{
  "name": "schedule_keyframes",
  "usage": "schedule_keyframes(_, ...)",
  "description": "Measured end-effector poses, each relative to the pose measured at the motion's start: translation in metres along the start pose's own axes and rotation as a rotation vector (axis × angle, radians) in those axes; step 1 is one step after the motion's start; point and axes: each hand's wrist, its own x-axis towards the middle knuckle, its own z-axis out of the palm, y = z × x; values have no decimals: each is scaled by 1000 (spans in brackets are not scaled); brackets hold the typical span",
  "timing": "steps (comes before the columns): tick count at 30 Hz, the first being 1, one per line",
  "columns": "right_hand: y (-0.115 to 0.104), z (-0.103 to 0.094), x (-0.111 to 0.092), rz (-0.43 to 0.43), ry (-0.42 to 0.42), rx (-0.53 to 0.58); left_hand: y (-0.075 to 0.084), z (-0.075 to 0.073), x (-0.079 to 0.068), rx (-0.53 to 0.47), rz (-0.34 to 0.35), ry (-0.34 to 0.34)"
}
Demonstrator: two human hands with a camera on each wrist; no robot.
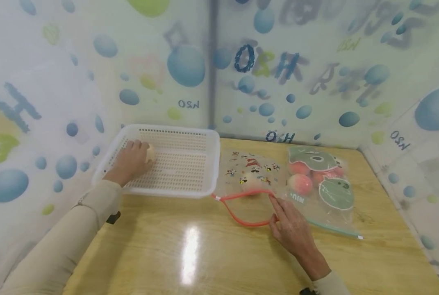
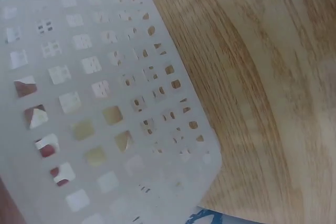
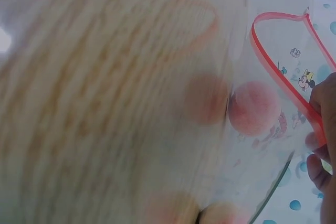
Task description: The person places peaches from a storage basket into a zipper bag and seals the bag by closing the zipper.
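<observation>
In the head view, my left hand (image 1: 132, 159) reaches down into a white plastic basket (image 1: 213, 164) and grips a pale, round peach (image 1: 151, 153). The left wrist view shows the basket's perforated wall (image 2: 58, 72), with bits of pale yellow and fingertips behind its holes. My right hand (image 1: 293, 227) pinches the red zip edge (image 1: 250, 224) of a clear zip bag (image 1: 230, 164) printed with cartoon figures. The bag's mouth gapes toward me. One peach (image 3: 254, 108) lies inside that bag, pinkish in the right wrist view.
Right of the printed bag lies a second clear zip bag (image 1: 337, 223) with green patterns and a green zip, holding several pink peaches (image 1: 300, 184). Everything stands on a wooden table (image 1: 160, 246). Bubble-patterned walls (image 1: 241, 102) close off the back and sides.
</observation>
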Motion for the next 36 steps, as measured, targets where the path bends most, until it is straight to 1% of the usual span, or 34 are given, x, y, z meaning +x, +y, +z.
schedule_keyframes(1, 1, 0, 0, -4, 11, -1, 1, -1, 0, -4, 9, 28)
schedule_keyframes(2, 2, 0, -1, -7, 24, -1, 2, -2, -1, -22, 14, 41)
schedule_keyframes(4, 3, 0, -2, -6, 42, -5, 4, -2, -2, -44, 28, 21)
schedule_keyframes(7, 3, 0, -3, 1, 51, -12, 7, -1, -4, -73, 27, -75)
schedule_keyframes(9, 3, 0, -4, 8, 45, -15, 8, -1, -7, -91, 13, -145)
schedule_keyframes(12, 2, -1, -4, 16, 26, -16, 7, -2, -13, -123, -5, -217)
schedule_keyframes(15, 1, 0, -3, 15, 23, -15, 7, -5, -19, -152, -18, -269)
schedule_keyframes(18, 2, 0, -3, 2, 43, -9, 4, -10, -22, -158, -18, -309)
schedule_keyframes(20, 3, 0, -3, -1, 52, -6, 2, -14, -24, -165, -31, -334)
schedule_keyframes(25, 3, 0, -3, 6, 38, -5, -5, -24, -28, -129, -71, -422)
schedule_keyframes(27, 2, 0, -3, 7, 37, -6, -8, -25, -29, -114, -67, -452)
schedule_keyframes(32, 0, 1, -4, 8, 36, -7, -8, -27, -33, -120, -34, -467)
schedule_keyframes(36, -1, 1, -4, 12, 26, -1, -6, -27, -36, -103, -20, -442)
